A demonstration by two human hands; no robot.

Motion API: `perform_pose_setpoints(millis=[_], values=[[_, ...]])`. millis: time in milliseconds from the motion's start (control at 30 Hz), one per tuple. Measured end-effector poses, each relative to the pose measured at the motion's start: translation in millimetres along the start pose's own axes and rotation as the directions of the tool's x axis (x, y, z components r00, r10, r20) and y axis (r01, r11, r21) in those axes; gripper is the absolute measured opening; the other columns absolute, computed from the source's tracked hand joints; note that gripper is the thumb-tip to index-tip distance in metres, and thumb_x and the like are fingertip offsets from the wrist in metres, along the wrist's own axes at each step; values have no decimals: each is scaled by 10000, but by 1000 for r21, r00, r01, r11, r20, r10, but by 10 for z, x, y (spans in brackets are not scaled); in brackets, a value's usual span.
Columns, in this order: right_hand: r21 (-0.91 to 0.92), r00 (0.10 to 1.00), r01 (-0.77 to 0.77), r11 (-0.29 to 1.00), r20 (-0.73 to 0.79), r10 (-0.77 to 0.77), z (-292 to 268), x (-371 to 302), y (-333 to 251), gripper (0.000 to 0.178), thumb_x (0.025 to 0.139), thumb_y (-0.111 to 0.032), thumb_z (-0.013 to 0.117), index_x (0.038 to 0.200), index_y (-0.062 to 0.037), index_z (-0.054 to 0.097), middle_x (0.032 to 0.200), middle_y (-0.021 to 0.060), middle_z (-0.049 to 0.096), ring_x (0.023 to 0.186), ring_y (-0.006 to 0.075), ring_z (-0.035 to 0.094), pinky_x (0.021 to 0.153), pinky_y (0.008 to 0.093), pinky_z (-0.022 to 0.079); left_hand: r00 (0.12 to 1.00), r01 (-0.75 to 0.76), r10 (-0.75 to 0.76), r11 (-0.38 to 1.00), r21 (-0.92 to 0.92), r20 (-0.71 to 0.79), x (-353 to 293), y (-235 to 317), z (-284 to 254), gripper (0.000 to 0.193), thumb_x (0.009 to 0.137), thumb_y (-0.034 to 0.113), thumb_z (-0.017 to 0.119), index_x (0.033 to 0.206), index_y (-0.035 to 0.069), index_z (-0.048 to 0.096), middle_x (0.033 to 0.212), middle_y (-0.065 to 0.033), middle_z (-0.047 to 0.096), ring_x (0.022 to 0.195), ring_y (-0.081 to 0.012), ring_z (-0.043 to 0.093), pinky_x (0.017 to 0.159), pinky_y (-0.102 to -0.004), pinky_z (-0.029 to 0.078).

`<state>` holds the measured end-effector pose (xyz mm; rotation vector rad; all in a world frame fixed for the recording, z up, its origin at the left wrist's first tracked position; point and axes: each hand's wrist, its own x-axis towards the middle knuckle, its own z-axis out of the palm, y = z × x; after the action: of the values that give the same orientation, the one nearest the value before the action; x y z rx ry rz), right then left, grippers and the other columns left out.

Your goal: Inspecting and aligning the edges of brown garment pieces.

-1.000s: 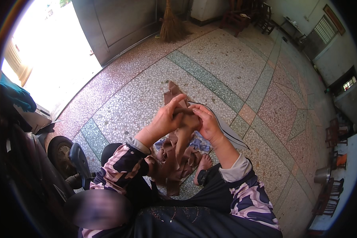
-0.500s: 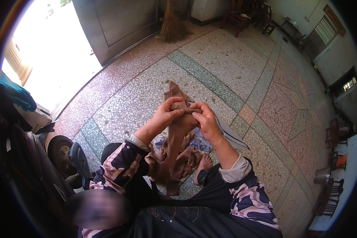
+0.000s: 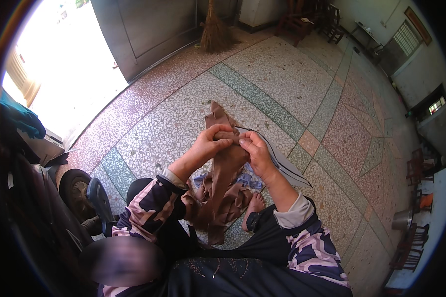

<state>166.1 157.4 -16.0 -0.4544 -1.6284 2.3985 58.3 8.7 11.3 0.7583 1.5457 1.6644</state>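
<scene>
Between my two hands a brown cloth [image 3: 226, 163] is pinched along its folded upper edge, and its length hangs down toward the floor. My left hand [image 3: 210, 142] closes thumb and fingers on the fold. Close beside it, my right hand [image 3: 254, 150] grips the same edge. A brown cloth piece [image 3: 219, 115] sticks out beyond my hands. Below, more brown cloth [image 3: 233, 202] lies heaped between my feet, with some blue cloth [image 3: 250, 179] showing under it. Whether all the brown cloth is one piece, I cannot tell.
A pale, dark-edged flat piece [image 3: 285, 166] lies right of my right hand. At my left are a wheel [image 3: 77, 192] and dark vehicle parts. A straw broom [image 3: 214, 34] leans by the metal door [image 3: 148, 29]. Wooden chairs [image 3: 412, 245] and a metal bucket [image 3: 402, 219] stand far right.
My fingers have shifted slightly along the cloth's fold, and the right fingers have curled in closer to the left. The heap on the floor looks the same.
</scene>
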Motion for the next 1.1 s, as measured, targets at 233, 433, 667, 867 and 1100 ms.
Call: perform_pose_setpoints(millis=[233,433,667,867,1100], values=[[37,996,89,995,-1,-89,53,-44,-63,207,812,-22,531,1015,-57,514,898,15,539,830,73,508,760,210,419,981,194,-178,897,-397,78,10,-14,-29,379,856,66,591,1208,31,455,1001,-73,584,944,-134,578,782,-238,482],[176,1000,-13,984,0,13,144,-58,-178,199,825,-26,520,1023,-42,506,930,45,564,858,102,546,776,240,452,1000,-19,19,997,-68,-2,1,-41,-45,447,852,54,591,1259,54,408,1023,-85,589,947,-136,573,779,-240,476],[138,999,-16,990,39,11,71,-55,-132,198,833,-27,481,1030,-25,498,941,58,568,869,110,551,790,235,449,998,61,-61,995,-74,-2,-8,-7,-27,494,845,75,605,1284,53,380,1023,-104,610,951,-143,569,807,-249,463],[-67,992,120,991,34,-118,46,-48,-36,236,820,-29,490,1056,-30,498,966,62,564,875,109,543,797,235,444,997,78,-76,989,-125,26,-2,-9,-35,525,846,61,595,1307,52,345,1026,-111,612,967,-150,568,828,-259,459],[217,995,-104,971,24,101,93,-39,-134,217,843,-26,505,1060,-29,510,970,50,561,885,110,545,784,235,457,995,-100,98,993,69,31,-7,11,-40,531,845,14,562,1320,49,328,1027,-121,621,988,-166,565,858,-273,446]])
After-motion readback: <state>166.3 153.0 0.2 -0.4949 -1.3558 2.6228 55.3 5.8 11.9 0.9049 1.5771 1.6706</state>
